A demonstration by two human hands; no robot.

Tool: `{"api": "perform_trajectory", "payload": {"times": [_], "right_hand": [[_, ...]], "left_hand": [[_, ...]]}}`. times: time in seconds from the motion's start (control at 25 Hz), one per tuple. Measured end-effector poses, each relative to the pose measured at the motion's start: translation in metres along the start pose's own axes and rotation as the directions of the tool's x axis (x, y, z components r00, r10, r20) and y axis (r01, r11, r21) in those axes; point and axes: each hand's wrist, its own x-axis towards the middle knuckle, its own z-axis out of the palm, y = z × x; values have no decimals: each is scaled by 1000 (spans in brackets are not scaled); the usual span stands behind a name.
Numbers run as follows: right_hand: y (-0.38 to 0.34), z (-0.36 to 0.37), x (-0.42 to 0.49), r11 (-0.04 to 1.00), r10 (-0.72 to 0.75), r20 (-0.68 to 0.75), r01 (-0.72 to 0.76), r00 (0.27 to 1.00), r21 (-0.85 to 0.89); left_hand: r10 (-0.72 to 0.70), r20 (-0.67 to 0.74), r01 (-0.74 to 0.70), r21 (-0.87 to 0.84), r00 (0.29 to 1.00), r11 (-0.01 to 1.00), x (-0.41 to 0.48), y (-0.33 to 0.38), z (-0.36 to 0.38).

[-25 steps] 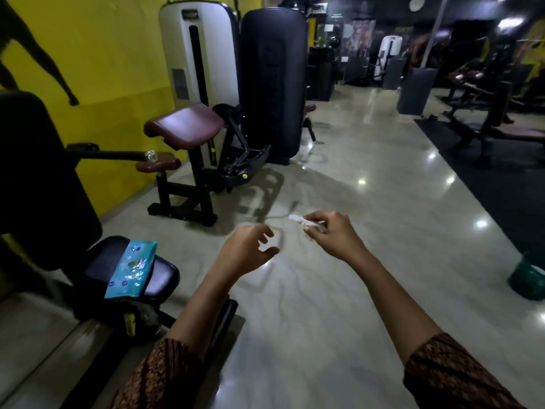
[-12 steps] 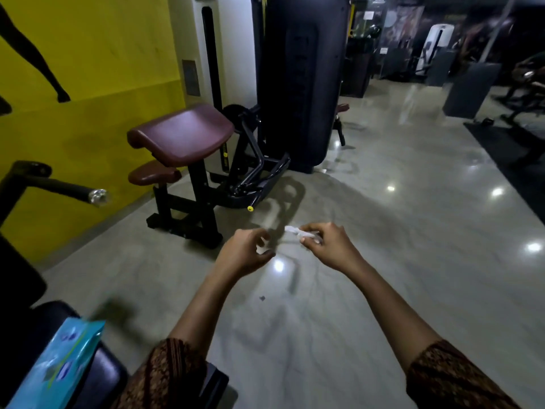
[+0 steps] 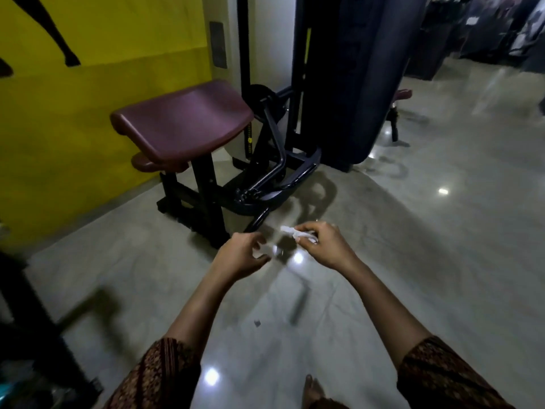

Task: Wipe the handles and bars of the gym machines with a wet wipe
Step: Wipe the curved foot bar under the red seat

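Looking down through the head view, the right hand (image 3: 328, 247) is seen out in front above the floor (image 3: 427, 276), its fingers and thumb curled round a crumpled white wipe (image 3: 295, 233), one end of which sticks out leftward past the fingertips. The left hand (image 3: 240, 255) is held just beside it, apart from the wipe, with fingers loosely bent toward the thumb and nothing plainly gripped (a pale patch by the fingertips is too blurred to be told from floor glare). Patterned brown sleeves (image 3: 165, 376) are seen on both forearms, and a bare foot (image 3: 313, 390) is glimpsed at the bottom edge. Beyond the hands a gym machine is set against the yellow wall (image 3: 97, 122): a maroon pad (image 3: 182, 122) is carried on a black frame (image 3: 206, 199), a smaller maroon seat (image 3: 147, 164) lies under its left end, and a curved dark bar (image 3: 272, 172) runs down to the base. A tall dark shroud (image 3: 348, 84) stands behind it to the right. Bright light spots are reflected in the polished floor.
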Motion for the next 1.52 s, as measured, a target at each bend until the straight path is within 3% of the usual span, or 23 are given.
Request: {"api": "perform_trajectory", "payload": {"times": [0.2, 0.32, 0.48, 0.72, 0.84, 0.92, 1.04, 1.08, 1.16, 1.28, 1.32, 1.44, 1.52], "right_hand": [[36, -16, 107, 994, -110, 171, 112, 979, -4], [53, 5, 145, 990, -137, 259, 135, 956, 29], [78, 48, 204, 981, -185, 467, 191, 865, 35], [97, 117, 280, 953, -210, 603, 298, 769, -48], [101, 145, 296, 892, -296, 653, 445, 697, -71], [100, 160, 295, 821, -397, 692, 571, 603, -26], [107, 180, 281, 619, -493, 812, 781, 311, 77], [116, 186, 283, 574, -515, 819, 811, 254, 110], [139, 190, 303, 598, -540, 790, 793, 291, 116], [172, 172, 347, 739, -465, 712, 674, 526, -15], [177, 166, 357, 767, -418, 716, 640, 559, -52], [158, 175, 347, 754, -342, 812, 654, 473, -64], [140, 190, 319, 694, -408, 856, 717, 318, 64]], "left_hand": [[-165, -84, 163, -36, 983, 986, 72, -1, 9], [-286, -58, 285, -25, 957, 958, 86, -24, 20], [-414, -40, 412, -43, 910, 910, 116, -65, 37], [-589, 0, 584, -132, 808, 801, 165, -124, 65], [-639, 63, 639, -179, 766, 748, 178, -135, 77], [-682, 89, 685, -191, 726, 703, 179, -144, 84], [-742, 153, 757, -176, 652, 629, 171, -155, 99], [-759, 172, 778, -169, 627, 605, 169, -156, 105], [-784, 175, 802, -188, 595, 567, 170, -154, 115], [-800, 151, 803, -264, 581, 534, 178, -142, 131], [-810, 137, 806, -283, 571, 520, 182, -137, 136], [-853, 75, 821, -326, 517, 469, 188, -130, 144], [-869, 37, 819, -356, 494, 451, 187, -129, 145]]}}
